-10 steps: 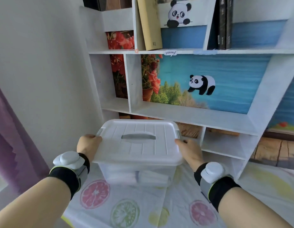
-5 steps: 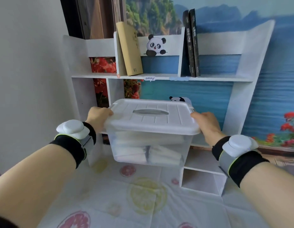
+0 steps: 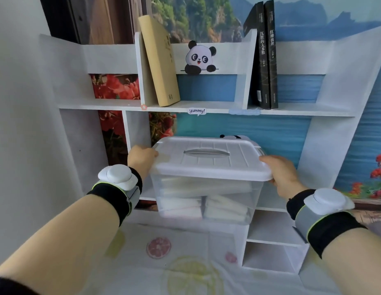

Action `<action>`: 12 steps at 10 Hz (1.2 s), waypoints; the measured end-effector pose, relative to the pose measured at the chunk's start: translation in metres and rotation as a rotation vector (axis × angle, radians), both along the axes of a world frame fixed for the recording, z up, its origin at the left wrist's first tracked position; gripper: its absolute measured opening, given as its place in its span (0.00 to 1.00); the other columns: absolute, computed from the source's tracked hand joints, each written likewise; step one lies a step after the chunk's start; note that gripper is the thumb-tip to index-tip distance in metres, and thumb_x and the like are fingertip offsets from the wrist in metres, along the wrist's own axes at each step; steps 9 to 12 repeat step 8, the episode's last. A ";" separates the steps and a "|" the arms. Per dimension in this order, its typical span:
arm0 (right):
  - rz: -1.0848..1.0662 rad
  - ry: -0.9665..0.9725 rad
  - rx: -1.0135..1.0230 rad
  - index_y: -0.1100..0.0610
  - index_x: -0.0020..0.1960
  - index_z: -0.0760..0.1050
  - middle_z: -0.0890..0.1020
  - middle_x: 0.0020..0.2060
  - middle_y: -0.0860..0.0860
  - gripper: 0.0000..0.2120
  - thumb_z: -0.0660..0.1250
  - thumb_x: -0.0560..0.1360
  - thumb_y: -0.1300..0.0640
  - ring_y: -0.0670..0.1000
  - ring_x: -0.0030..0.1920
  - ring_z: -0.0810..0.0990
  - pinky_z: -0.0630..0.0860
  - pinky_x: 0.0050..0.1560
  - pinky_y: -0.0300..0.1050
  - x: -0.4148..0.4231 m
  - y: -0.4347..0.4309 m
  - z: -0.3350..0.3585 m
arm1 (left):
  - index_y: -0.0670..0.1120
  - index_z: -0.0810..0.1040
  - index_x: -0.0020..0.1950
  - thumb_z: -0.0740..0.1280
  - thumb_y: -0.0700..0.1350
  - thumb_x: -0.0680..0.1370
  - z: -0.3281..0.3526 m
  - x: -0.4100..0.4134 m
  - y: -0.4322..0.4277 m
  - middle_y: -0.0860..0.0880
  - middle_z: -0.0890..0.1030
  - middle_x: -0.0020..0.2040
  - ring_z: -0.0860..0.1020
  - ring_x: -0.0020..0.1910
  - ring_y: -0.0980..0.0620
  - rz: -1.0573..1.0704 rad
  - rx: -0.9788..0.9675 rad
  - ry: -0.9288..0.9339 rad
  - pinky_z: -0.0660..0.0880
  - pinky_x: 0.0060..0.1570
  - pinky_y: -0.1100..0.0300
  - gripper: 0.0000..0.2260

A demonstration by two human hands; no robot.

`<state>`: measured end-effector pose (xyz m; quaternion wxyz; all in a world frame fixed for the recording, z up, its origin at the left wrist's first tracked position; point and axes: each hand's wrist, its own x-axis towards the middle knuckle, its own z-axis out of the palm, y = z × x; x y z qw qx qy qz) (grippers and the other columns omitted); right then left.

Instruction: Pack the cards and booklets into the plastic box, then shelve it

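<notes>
The clear plastic box [image 3: 206, 201] with a white lid and a grey handle hangs in the air in front of the white shelf unit [image 3: 206, 107], level with its wide middle compartment. My left hand [image 3: 141, 159] grips the lid's left edge and my right hand [image 3: 281, 175] grips its right edge. Through the box wall I see white cards and booklets [image 3: 206, 204] stacked inside. The lid is closed.
On the upper shelf lean a tan book [image 3: 160, 62] and two dark books [image 3: 265, 58]. Panda stickers mark the shelf. Small cubbies [image 3: 270, 256] sit at the lower right. A fruit-print cloth [image 3: 185, 262] covers the table below. A grey wall stands to the left.
Both hands have raised the box from just above the table up to the middle compartment's height and carried it closer to the shelf. My view has tilted upward.
</notes>
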<state>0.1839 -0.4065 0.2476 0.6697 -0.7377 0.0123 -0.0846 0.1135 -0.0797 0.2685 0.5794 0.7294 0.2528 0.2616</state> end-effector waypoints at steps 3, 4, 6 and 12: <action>-0.046 0.022 0.111 0.52 0.40 0.76 0.79 0.39 0.52 0.04 0.68 0.74 0.56 0.53 0.39 0.77 0.74 0.37 0.45 0.035 0.018 0.001 | 0.39 0.79 0.41 0.67 0.37 0.71 -0.003 0.050 0.017 0.38 0.79 0.43 0.77 0.42 0.41 -0.015 0.054 -0.046 0.73 0.43 0.53 0.02; -0.063 0.010 0.134 0.53 0.40 0.77 0.80 0.39 0.52 0.04 0.69 0.74 0.57 0.54 0.40 0.78 0.75 0.38 0.46 0.040 0.019 0.001 | 0.40 0.79 0.40 0.66 0.36 0.72 -0.006 0.055 0.021 0.38 0.79 0.43 0.77 0.42 0.41 -0.032 0.064 -0.068 0.75 0.45 0.51 0.02; -0.091 -0.017 -0.014 0.55 0.38 0.79 0.81 0.38 0.53 0.07 0.69 0.74 0.55 0.59 0.44 0.79 0.79 0.50 0.56 0.028 0.020 0.006 | 0.45 0.75 0.41 0.65 0.39 0.70 -0.007 0.050 0.022 0.42 0.76 0.41 0.74 0.41 0.45 -0.077 0.195 -0.052 0.72 0.43 0.53 0.02; -0.188 -0.314 -0.587 0.56 0.53 0.81 0.83 0.53 0.53 0.15 0.67 0.75 0.46 0.57 0.58 0.78 0.70 0.51 0.46 0.007 0.020 0.025 | 0.43 0.80 0.58 0.63 0.46 0.77 0.012 0.034 0.008 0.46 0.82 0.55 0.78 0.53 0.45 -0.110 0.577 -0.060 0.70 0.48 0.59 0.13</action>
